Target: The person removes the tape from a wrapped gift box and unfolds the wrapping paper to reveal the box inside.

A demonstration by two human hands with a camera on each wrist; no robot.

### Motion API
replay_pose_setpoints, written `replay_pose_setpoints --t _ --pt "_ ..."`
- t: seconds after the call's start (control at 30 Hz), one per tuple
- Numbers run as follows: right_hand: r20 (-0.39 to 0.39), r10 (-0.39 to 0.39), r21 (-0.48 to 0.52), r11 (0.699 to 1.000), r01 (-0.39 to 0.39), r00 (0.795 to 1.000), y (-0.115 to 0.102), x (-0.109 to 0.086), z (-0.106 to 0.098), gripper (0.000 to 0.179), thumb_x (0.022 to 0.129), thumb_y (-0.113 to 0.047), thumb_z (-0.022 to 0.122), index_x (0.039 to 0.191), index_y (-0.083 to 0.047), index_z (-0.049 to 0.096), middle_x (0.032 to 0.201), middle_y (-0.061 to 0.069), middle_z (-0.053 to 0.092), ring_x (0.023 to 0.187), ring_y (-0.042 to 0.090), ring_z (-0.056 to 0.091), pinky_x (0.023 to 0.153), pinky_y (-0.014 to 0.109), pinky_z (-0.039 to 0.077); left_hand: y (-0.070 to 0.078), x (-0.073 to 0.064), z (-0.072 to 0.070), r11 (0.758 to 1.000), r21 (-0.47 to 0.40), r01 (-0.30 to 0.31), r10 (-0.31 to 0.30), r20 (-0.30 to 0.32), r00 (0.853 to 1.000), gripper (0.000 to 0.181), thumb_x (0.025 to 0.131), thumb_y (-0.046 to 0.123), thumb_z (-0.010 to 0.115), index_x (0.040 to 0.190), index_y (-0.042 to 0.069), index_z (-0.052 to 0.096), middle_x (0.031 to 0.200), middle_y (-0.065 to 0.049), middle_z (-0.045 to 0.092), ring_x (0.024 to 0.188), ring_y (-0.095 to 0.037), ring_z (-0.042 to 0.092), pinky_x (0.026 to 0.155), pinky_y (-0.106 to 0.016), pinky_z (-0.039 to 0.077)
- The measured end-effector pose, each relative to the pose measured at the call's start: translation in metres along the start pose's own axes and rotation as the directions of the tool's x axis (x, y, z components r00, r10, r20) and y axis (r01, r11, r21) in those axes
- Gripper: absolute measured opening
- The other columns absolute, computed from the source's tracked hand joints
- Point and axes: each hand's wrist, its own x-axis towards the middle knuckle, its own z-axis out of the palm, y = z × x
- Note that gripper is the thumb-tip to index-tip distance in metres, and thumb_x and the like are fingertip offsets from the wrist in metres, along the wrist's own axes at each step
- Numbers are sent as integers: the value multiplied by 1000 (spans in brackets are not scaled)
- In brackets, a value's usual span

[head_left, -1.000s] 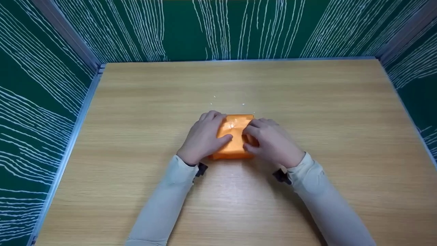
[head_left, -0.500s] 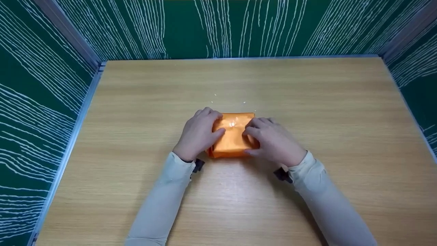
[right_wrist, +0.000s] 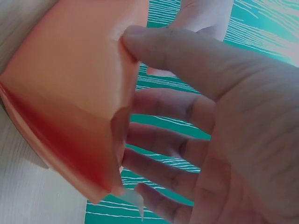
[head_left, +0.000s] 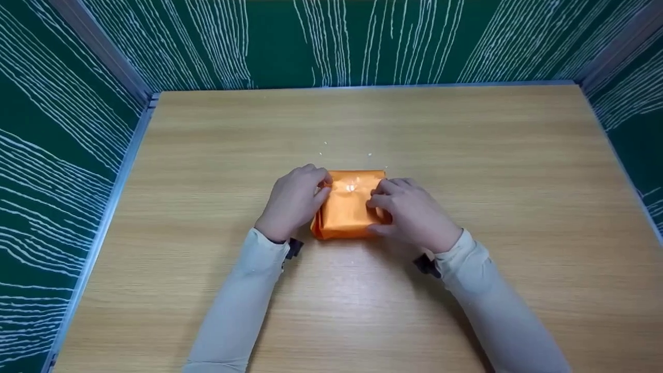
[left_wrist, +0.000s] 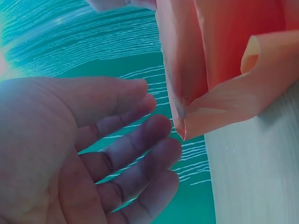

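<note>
Head view, from the left: a green panel [head_left: 57, 160] with wavy white lines edges the wooden desk [head_left: 207, 155]. Left hand [head_left: 294, 197] beside the packet's left side, fingers loosely bent and slightly spread, holding nothing; the left wrist view shows its thumb apart from the paper. Mid-desk rests the orange packet [head_left: 349, 207] — nearly square, its far edge running left to right, open folds facing left and right; its long axis is hard to tell. White specks [head_left: 370, 154] lie just beyond it. Right hand [head_left: 414, 212] covers the packet's right end, pinching it between thumb and curled fingers — a translucent strip [right_wrist: 133, 199] hangs there in the right wrist view.
</note>
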Motion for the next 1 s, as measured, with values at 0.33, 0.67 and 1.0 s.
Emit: replay_pose_setpoints --t 0.33,0.67,1.0 --pt "26 45 -19 999 -45 999 -1 1 -2 41 84 -37 87 113 -9 78 114 13 69 110 35 63 108 56 43 13 15 -8 998 10 64 -64 96 993 21 101 29 68 109 11 74 95 -2 65 85 -21 58 78 -34 49" --pt "25 56 -17 998 -56 998 -3 0 -2 38 85 -36 86 113 -11 78 112 11 68 106 34 64 105 56 45 16 24 -1 990 69 120 -127 118 985 34 101 39 64 81 11 60 71 0 53 70 -22 58 61 -32 40" --pt "8 28 -17 999 -28 1000 -5 0 1 34 86 -34 86 109 -11 77 111 12 67 105 35 64 101 56 46 17 23 5 985 92 147 -156 106 982 31 98 38 69 84 11 61 72 1 54 68 -21 57 59 -32 39"
